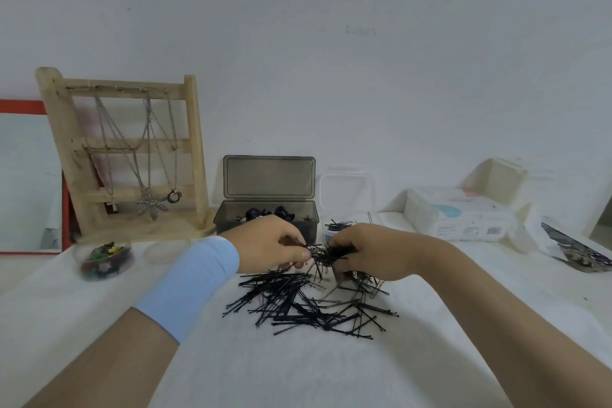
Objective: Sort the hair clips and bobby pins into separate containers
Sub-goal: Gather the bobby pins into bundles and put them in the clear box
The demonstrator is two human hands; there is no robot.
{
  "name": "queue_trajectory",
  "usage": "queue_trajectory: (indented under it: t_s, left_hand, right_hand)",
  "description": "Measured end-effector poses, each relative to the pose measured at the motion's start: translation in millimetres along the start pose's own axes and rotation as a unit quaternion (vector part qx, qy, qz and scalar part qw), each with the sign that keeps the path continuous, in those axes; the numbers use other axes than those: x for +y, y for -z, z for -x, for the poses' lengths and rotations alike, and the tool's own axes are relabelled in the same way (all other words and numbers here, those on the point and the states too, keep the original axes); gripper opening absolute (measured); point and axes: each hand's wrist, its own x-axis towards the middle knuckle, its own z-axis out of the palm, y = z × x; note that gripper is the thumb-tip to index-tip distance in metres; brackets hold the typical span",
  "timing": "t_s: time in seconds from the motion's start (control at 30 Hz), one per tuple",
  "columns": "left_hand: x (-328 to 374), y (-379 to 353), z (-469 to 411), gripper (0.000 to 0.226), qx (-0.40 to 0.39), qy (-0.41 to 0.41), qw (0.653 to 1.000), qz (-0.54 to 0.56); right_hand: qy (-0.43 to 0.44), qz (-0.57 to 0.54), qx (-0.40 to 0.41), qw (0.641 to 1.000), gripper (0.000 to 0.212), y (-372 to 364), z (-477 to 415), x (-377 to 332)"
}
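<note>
**Fig. Freeing a knotted clump above the heap.** The loose heap of bobby pins (308, 305) lies on the worktop (231, 361) in front of the dark box (228, 219), with both hands between the heap and the box. The left hand (271, 245) pinches a few bobby pins between thumb and forefinger. The right hand (367, 252) has its fingers curled round a tangled clump of them, so neither hand is free. Black hair clips (284, 211) sit inside the dark box, whose lid stands open behind it. A small tub (329, 236) just right of the dark box, partly hidden by the right hand, holds pins laid across its top (one stray pin stands upright beside it). Well left of the dark box is a clear bowl (106, 258) of coloured clips.

Judged step: parting the clump so that its pins can go into the small tub. To do this well:

- Draw each pin out lengthwise, not sideways, since the open prongs probably hook one another.
- Keep the clump low over the heap, so that dropped pins fall back onto it.
- Gather the freed pins into one parallel bundle before carrying them, as the tub's mouth looks narrow and pins overhang its rim.

Whether a clip is buried in the clump cannot be told.
</note>
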Motion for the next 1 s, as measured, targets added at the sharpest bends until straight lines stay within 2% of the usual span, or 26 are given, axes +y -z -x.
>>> queue_trajectory:
  t_s: [0.07, 0.2, 0.33, 0.5, 0.63, 0.7, 0.77, 0.87, 0.93, 1.0]
  left_hand:
    - [0.9, 3.1, 0.5, 0.020, 0.004, -0.013, 0.999, 0.034]
    - [-1.2, 8.0, 2.6, 0.009, -0.016, -0.014, 0.999, 0.030]
    - [-5.8, 15.0, 5.0, 0.011, -0.038, 0.021, 0.996, -0.076]
    - [-2.5, 20.0, 12.7, 0.022, -0.067, 0.067, 0.988, -0.122]
    - [21.4, 16.2, 3.9, 0.033, -0.059, 0.107, 0.992, -0.023]
    - [23.0, 12.4, 2.6, 0.035, -0.037, 0.049, 0.996, 0.061]
    - [20.1, 7.4, 7.0, 0.031, -0.022, 0.013, 0.995, 0.092]
    - [14.7, 3.5, 4.1, 0.016, 0.013, 0.001, 0.995, 0.099]
    - [15.8, 3.2, 3.2, 0.011, 0.023, -0.007, 0.992, 0.121]
    - [13.8, 4.8, 4.4, 0.012, 0.024, -0.011, 0.991, 0.133]
  right_hand:
    - [0.008, -0.033, -0.011, 0.999, 0.014, -1.2, 0.7, -1.6]
    - [-0.006, -0.033, -0.059, 0.998, 0.017, -4.8, 1.8, -5.7]
    - [-0.035, -0.018, -0.069, 0.997, 0.027, 2.5, 6.2, -4.5]
    - [-0.051, -0.080, -0.052, 0.994, 0.018, 5.1, 6.9, -1.3]
    - [-0.044, -0.129, -0.038, 0.990, 0.014, -0.5, 4.1, -6.5]
    - [-0.031, -0.130, -0.031, 0.990, 0.009, -5.2, 0.1, -7.7]
    - [-0.035, -0.134, -0.028, 0.990, 0.005, -6.7, -0.8, -9.9]
    - [-0.043, -0.220, -0.030, 0.974, 0.022, -5.4, 0.1, -14.1]
    - [-0.015, -0.284, -0.038, 0.958, 0.032, -5.8, -0.2, -15.0]
    - [-0.001, -0.261, -0.032, 0.965, 0.038, -6.9, -0.6, -14.5]
